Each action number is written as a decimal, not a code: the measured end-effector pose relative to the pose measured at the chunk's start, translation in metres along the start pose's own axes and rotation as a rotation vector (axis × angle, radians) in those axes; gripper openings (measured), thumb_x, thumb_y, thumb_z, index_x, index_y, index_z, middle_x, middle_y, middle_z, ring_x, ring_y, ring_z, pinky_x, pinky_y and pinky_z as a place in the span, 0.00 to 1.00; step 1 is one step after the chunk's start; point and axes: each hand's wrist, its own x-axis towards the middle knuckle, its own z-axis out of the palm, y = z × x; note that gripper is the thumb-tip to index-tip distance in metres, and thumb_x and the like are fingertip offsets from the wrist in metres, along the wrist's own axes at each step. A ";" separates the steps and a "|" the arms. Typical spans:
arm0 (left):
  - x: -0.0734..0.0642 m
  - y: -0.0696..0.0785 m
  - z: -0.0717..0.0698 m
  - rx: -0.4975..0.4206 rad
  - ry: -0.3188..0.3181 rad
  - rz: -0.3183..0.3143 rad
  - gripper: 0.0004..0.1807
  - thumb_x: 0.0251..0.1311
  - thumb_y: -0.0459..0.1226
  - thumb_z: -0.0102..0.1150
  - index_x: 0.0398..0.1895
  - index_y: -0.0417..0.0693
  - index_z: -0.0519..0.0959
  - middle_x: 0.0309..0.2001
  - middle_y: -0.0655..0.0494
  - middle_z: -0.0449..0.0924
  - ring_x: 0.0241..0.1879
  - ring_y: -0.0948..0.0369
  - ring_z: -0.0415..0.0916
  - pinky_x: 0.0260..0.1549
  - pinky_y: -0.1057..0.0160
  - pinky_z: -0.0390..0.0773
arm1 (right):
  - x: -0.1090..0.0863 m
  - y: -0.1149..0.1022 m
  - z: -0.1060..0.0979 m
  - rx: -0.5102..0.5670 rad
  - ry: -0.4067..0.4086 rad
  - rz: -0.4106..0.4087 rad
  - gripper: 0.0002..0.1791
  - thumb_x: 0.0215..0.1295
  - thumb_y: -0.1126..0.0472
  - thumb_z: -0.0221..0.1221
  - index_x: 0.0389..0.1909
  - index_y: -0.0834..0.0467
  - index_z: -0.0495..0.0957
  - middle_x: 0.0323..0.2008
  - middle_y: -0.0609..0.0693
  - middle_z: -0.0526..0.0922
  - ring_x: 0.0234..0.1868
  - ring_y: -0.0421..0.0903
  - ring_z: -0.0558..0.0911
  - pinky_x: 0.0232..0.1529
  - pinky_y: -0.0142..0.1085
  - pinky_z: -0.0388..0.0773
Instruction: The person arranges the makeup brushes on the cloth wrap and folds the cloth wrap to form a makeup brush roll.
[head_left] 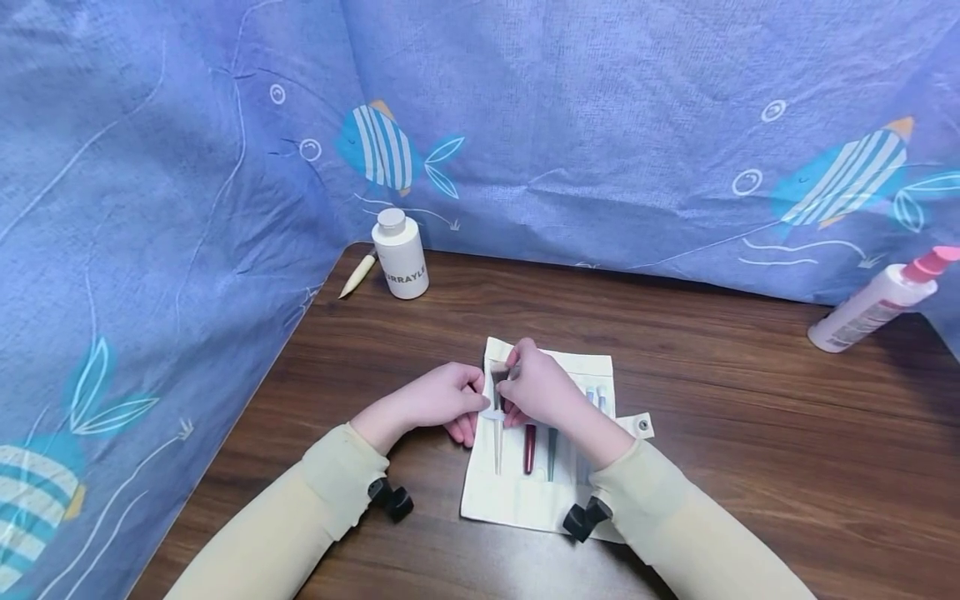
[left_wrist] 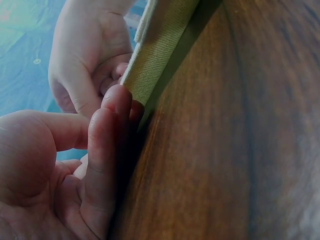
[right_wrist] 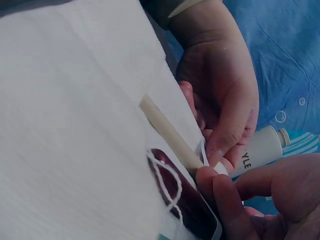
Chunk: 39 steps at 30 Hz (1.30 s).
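A white cloth brush roll (head_left: 487,497) lies spread on the table, with a slim pale-handled makeup brush (head_left: 498,450) along its left side, dark bristles toward the far edge. My left hand (head_left: 442,397) pinches the roll's left edge, thumb on top by the white elastic band (head_left: 492,414) and fingers at the side. From above, my right hand (head_left: 546,385) pinches the brush near the band, seen closely in the right wrist view at the pale handle (right_wrist: 172,132). Beside it lie a dark red handle (head_left: 530,450) and a greenish one (head_left: 552,458), their upper parts hidden by my right hand.
Two blue-and-white ended items (head_left: 596,395) sit at the roll's right, near a snap tab (head_left: 642,426). A white bottle (head_left: 402,258) and a pale pointed tool (head_left: 358,275) stand and lie back left. A pink-topped pump bottle (head_left: 870,312) stands at right. Blue curtains (head_left: 570,125) surround the table.
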 end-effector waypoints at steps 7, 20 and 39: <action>-0.002 0.000 0.000 0.001 0.009 -0.007 0.05 0.71 0.31 0.53 0.35 0.40 0.70 0.18 0.47 0.83 0.17 0.59 0.83 0.17 0.63 0.84 | 0.000 0.000 0.002 -0.040 -0.001 -0.015 0.10 0.69 0.70 0.60 0.44 0.61 0.68 0.18 0.58 0.83 0.15 0.47 0.85 0.19 0.39 0.84; -0.005 0.003 0.003 -0.020 0.010 -0.010 0.06 0.72 0.30 0.52 0.34 0.40 0.69 0.19 0.46 0.82 0.17 0.58 0.83 0.16 0.64 0.83 | -0.038 0.024 -0.070 -0.057 0.033 -0.207 0.03 0.70 0.67 0.60 0.40 0.61 0.75 0.26 0.56 0.83 0.22 0.49 0.86 0.26 0.43 0.87; 0.003 0.001 -0.006 -0.056 -0.013 -0.049 0.09 0.74 0.36 0.53 0.49 0.39 0.70 0.27 0.43 0.84 0.21 0.54 0.86 0.19 0.61 0.85 | -0.078 0.091 -0.139 -0.366 -0.225 -0.153 0.19 0.68 0.46 0.66 0.25 0.54 0.75 0.15 0.44 0.74 0.16 0.42 0.76 0.18 0.37 0.78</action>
